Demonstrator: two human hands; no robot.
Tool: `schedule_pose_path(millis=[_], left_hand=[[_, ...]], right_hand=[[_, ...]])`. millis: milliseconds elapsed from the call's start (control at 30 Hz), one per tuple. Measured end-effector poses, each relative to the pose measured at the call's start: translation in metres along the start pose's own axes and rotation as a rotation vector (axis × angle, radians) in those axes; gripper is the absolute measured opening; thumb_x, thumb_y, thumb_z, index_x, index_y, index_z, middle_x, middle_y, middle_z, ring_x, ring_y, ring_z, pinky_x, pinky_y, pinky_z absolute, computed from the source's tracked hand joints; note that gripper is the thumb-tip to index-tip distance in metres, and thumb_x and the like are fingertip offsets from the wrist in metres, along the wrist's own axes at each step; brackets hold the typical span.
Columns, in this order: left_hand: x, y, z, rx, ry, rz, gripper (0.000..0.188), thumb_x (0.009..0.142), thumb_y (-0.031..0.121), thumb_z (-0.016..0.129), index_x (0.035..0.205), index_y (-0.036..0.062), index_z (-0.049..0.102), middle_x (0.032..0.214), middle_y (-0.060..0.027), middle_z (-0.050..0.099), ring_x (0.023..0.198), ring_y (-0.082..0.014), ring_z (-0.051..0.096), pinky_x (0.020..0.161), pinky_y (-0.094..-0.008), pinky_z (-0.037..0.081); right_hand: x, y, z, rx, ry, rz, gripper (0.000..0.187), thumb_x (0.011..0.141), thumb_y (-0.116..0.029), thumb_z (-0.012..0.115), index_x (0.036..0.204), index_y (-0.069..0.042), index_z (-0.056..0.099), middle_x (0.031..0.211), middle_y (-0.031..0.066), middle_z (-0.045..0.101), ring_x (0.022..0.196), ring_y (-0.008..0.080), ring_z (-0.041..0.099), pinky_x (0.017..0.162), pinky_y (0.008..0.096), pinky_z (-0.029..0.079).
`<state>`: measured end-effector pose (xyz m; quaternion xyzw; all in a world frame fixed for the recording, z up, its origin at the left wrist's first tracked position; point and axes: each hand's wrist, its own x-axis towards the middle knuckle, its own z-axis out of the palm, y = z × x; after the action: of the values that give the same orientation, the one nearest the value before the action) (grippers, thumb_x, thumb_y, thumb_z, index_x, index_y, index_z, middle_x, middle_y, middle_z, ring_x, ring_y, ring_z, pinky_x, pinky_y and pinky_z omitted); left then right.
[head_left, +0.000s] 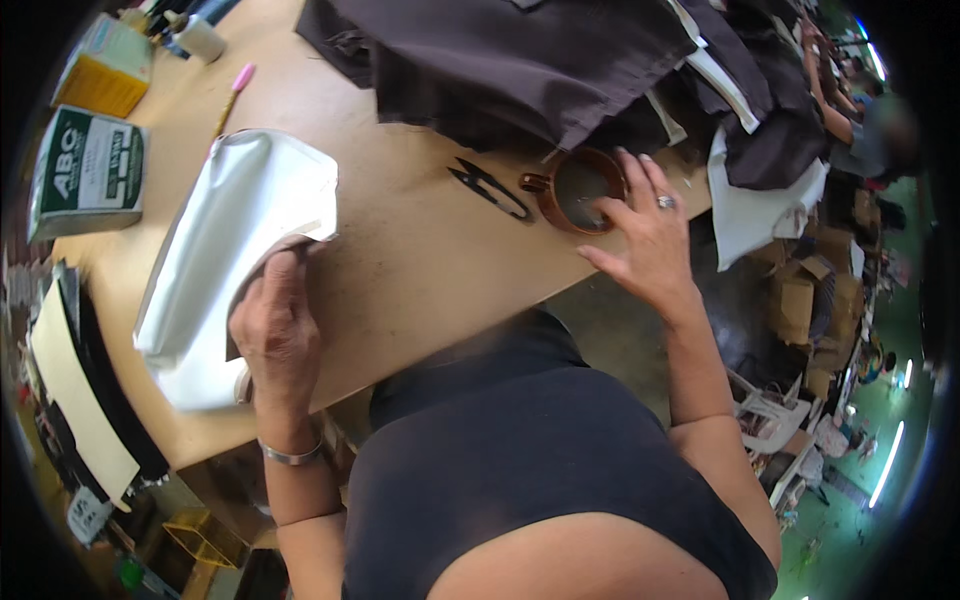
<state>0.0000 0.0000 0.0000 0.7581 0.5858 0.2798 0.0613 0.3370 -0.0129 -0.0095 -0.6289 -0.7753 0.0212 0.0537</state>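
My left hand is closed on the folded edge of a piece of material, white on its upper face with a brown edge, lying on the table. My right hand is at a brown, see-through mug near the table's front edge. Its index finger reaches over the rim into the mug, while the thumb and other fingers are spread around the outside. Inside, the mug looks greyish; its contents are unclear. Black thread snips lie just left of the mug's handle.
Dark brown fabric pieces with white parts pile along the table's far side. A green and white box, a yellow box, a white bottle and a pink-ended pen stand or lie at left. Cardboard boxes are at right.
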Motion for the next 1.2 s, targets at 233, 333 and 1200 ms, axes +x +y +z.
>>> schedule_pose_path(millis=[233,333,1200], left_hand=[[0.048,0.010,-0.088,-0.287,-0.328,-0.182,0.024,0.082,0.003,0.052,0.106,-0.0031,0.049,0.090,-0.0153,0.060,0.082,-0.0226,0.058,0.075,-0.0315,0.043],[0.060,0.011,-0.102,-0.474,-0.529,-0.157,0.027,0.081,0.008,0.055,0.105,-0.0024,0.049,0.086,-0.0119,0.058,0.076,-0.0189,0.054,0.071,-0.0298,0.043],[0.066,-0.009,-0.057,-1.288,-0.952,-0.287,0.056,0.073,0.009,0.065,0.123,-0.0027,0.041,0.110,-0.0052,0.053,0.098,-0.0100,0.047,0.089,-0.0236,0.037]], right_hand=[[-0.013,-0.011,-0.027,-0.109,-0.078,-0.148,0.035,0.056,-0.023,0.075,0.084,-0.009,0.060,0.131,0.0094,0.039,0.124,0.0292,0.031,0.097,0.0447,0.026],[0.002,-0.025,-0.038,0.043,0.032,-0.304,0.030,0.059,-0.019,0.074,0.083,-0.008,0.060,0.127,0.0091,0.043,0.121,0.0290,0.034,0.097,0.0433,0.027],[0.066,-0.159,-0.037,0.249,0.294,-0.594,0.076,0.078,-0.067,0.034,0.121,-0.006,0.050,0.133,0.0104,0.037,0.121,0.0278,0.033,0.099,0.0492,0.018]])
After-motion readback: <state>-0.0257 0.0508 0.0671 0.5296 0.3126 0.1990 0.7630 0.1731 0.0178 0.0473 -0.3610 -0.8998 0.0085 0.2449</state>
